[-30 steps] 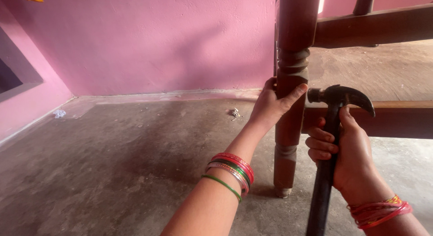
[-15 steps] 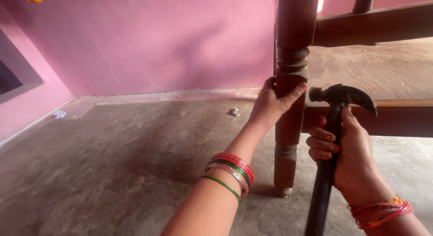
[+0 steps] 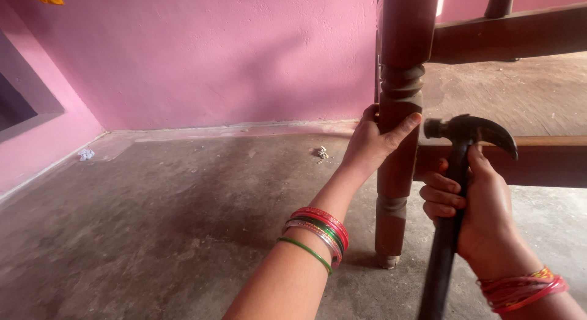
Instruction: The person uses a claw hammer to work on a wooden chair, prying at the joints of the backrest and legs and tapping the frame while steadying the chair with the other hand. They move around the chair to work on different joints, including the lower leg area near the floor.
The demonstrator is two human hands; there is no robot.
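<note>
A person's left hand [image 3: 376, 142] wraps around a dark turned wooden furniture leg [image 3: 397, 112], fingers closed on it just below the carved rings, thumb stretched across the front. Red, green and silver bangles [image 3: 318, 231] circle that wrist. Just to the right of the leg, the right hand [image 3: 474, 197] grips the black handle of a claw hammer [image 3: 461, 167] close under its head, which is held upright near the leg, its striking face pointing toward the leg. A wooden rail [image 3: 538, 161] runs rightward from the leg behind the hammer. The leg stands on a grey concrete floor [image 3: 153, 222], with a pink wall [image 3: 214, 57] behind it
</note>
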